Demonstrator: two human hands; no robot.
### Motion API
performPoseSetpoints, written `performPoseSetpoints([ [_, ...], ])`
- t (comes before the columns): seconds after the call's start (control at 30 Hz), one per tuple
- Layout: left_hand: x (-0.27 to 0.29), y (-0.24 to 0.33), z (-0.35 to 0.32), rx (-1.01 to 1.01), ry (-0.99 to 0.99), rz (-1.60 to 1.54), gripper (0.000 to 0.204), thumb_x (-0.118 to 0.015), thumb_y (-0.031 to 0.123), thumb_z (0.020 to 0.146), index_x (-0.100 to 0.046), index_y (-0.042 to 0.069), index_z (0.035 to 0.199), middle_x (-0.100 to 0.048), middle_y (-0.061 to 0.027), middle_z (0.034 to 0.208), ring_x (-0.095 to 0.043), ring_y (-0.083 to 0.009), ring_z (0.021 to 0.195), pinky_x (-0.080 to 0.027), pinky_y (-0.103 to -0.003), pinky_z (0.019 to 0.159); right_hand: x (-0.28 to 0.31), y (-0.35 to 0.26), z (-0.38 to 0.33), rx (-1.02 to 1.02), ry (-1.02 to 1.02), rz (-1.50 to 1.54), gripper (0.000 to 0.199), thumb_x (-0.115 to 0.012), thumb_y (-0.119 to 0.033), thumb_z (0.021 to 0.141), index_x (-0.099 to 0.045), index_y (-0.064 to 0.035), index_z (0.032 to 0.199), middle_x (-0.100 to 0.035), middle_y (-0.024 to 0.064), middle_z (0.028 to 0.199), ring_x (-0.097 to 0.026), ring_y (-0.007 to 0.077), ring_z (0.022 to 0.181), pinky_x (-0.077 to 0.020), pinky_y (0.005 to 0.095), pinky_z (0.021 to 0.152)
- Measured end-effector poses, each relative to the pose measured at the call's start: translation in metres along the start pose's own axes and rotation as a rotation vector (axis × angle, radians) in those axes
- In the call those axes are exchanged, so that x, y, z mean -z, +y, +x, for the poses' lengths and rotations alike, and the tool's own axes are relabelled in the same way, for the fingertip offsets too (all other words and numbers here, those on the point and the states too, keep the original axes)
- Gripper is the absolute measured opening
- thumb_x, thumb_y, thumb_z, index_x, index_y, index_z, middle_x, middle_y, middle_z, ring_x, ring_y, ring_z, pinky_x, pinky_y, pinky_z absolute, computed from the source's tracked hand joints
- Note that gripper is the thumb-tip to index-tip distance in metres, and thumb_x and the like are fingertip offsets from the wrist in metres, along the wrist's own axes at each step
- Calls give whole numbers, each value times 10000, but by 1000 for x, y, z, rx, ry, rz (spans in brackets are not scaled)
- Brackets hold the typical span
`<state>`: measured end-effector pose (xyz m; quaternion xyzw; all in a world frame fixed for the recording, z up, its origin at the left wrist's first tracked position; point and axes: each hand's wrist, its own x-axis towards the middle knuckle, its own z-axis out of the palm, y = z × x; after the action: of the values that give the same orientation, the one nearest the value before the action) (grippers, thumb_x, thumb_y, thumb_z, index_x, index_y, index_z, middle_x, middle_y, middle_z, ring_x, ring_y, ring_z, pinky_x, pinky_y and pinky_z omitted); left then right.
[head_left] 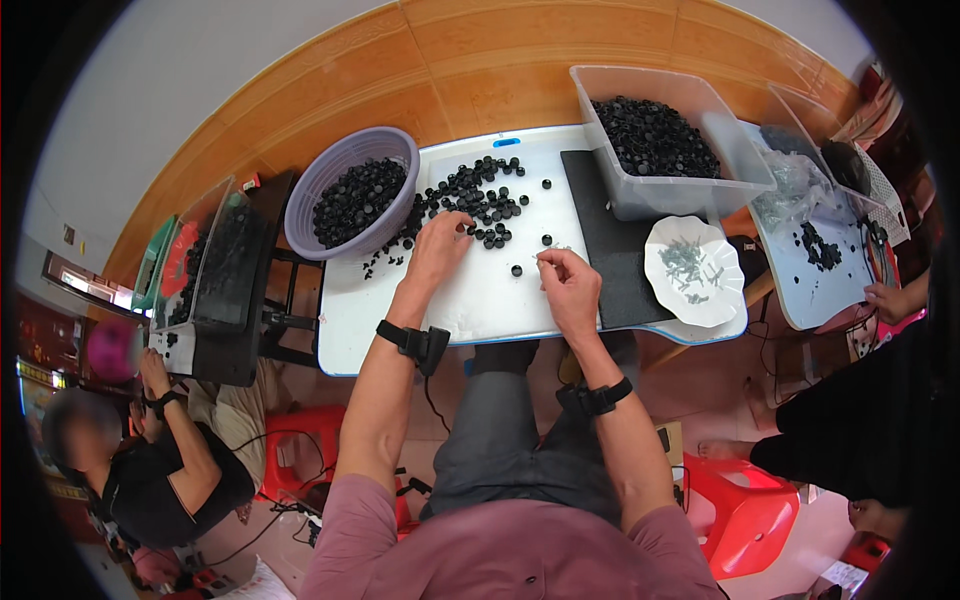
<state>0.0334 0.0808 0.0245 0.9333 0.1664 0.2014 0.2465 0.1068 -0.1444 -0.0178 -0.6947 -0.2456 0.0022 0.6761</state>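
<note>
Small round black caps lie scattered over the white table in front of me. My left hand is at the edge of this pile, its thumb and index finger closed on one black cap. To the right, my right hand is held in a pinch just above the table. Whatever sits between its fingertips is too small to make out. Two loose caps, one at the fingertips and one between the hands, rest on the white surface.
A purple basket of small black parts stands at the left. Back right is a clear bin of black parts; before it, a white scalloped plate holds clear slivers on a black mat. Co-workers sit left and right. A red stool stands right.
</note>
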Motion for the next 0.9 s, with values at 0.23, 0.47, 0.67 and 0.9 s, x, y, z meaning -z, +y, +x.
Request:
performPoseSetpoints([
  [0.23, 6, -3, 14, -147, -175, 138, 222, -690, 32, 841, -754, 29, 1054, -700, -185, 1021, -677, -360, 1013, -534, -445, 918, -3, -4, -1, -10, 35, 35, 90, -714, -30, 861, -757, -5, 936, -714, 66, 774, -584, 84, 580, -460, 266, 556],
  [0.47, 4, 17, -15, 93, -64, -65, 190, -708, 48, 877, -752, 4, 1057, -755, -156, 1019, -731, -266, 922, -572, -367, 858, 0, -3, -2, -28, 33, 44, 94, -725, -35, 858, -762, -12, 942, -727, 67, 792, -592, 82, 584, -470, 262, 563],
  [0.67, -23, 23, -50, 253, -109, -808, 241, -741, 42, 923, -712, -29, 1151, -756, -78, 1054, -700, -130, 961, -567, -277, 873, 1, -8, -1, -37, -113, 87, 105, -716, -33, 873, -765, -9, 962, -725, 52, 789, -586, 77, 602, -473, 258, 572],
  [0.9, -38, 33, -59, 258, -130, -999, 227, -729, -7, 930, -694, -43, 1151, -751, -101, 1085, -715, -147, 986, -573, -274, 906, 3, -8, 2, -67, -200, 138, 124, -702, -26, 901, -763, 2, 1006, -726, 42, 833, -630, 74, 685, -494, 238, 620],
])
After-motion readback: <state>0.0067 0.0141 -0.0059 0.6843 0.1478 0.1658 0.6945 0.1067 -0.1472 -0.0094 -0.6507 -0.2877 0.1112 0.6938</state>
